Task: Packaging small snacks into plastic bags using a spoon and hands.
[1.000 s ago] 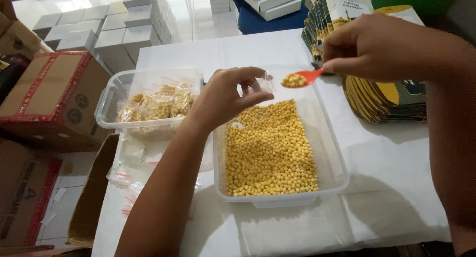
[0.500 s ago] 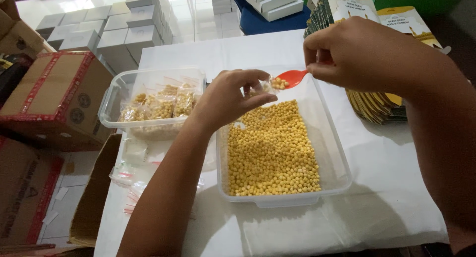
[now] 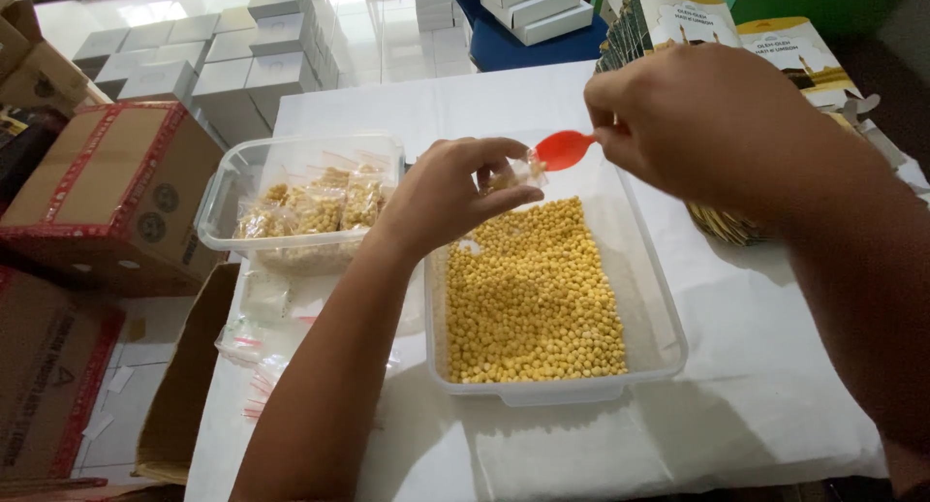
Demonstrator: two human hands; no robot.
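Note:
My left hand pinches a small clear plastic bag open above the far end of a clear tub. The tub holds a layer of small yellow round pellets. My right hand grips a red plastic spoon, tipped with its bowl against the mouth of the bag. Some yellow pellets show inside the bag. The spoon's handle is hidden in my fingers.
A second clear tub at the left holds several filled small bags. Loose empty bags lie on the white table. Fanned printed packets sit at the right. Cardboard boxes and white boxes stand beyond.
My right hand carried the loaded spoon leftward to the bag held by my left hand and tipped it. The pellets left the spoon's bowl.

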